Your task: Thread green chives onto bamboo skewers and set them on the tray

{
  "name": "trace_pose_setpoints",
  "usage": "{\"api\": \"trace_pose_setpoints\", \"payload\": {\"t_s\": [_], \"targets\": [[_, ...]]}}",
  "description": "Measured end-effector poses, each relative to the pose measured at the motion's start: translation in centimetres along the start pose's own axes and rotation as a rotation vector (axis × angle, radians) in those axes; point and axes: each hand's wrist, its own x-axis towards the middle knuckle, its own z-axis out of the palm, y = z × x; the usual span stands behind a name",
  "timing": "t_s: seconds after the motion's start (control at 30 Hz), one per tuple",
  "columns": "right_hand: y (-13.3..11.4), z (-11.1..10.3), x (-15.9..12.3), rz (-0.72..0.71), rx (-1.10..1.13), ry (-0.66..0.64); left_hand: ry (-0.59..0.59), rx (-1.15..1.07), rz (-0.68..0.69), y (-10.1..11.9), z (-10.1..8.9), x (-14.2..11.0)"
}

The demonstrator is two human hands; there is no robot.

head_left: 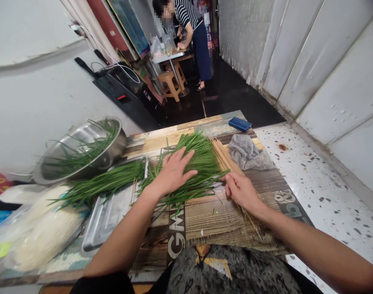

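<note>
A loose heap of green chives (201, 153) lies across the middle of the wood-patterned table (211, 220). My left hand (174, 169) rests palm down on the heap with its fingers spread. At the right edge of the heap, my right hand (240, 190) is closed, thumb against forefinger, where chive stalks run to its fingertips. Thin wooden skewers (224, 155) lie beside the heap and pass beneath my right hand. Left of the heap, more chives (112, 179) lie over a metal tray (96, 228), with a couple of skewers near them.
A steel bowl (117, 143) with chives stands at the left. Before it lies a plastic bag (48, 228) of pale contents. A grey cloth (249, 153) and a blue box (240, 124) are at the right. Farther off, a person (201, 45) bends over a small table (166, 58).
</note>
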Motion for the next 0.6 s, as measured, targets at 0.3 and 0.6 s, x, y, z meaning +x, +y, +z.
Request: {"api": "trace_pose_setpoints", "payload": {"t_s": [0.3,0.6], "targets": [[0.0,0.1,-0.1,-0.026,-0.032,-0.01,0.257,-0.143,0.028,1.9,-0.1,1.7],[0.0,0.1,-0.1,-0.021,-0.03,-0.013,0.143,-0.016,0.02,2.9,0.8,4.2]]}}
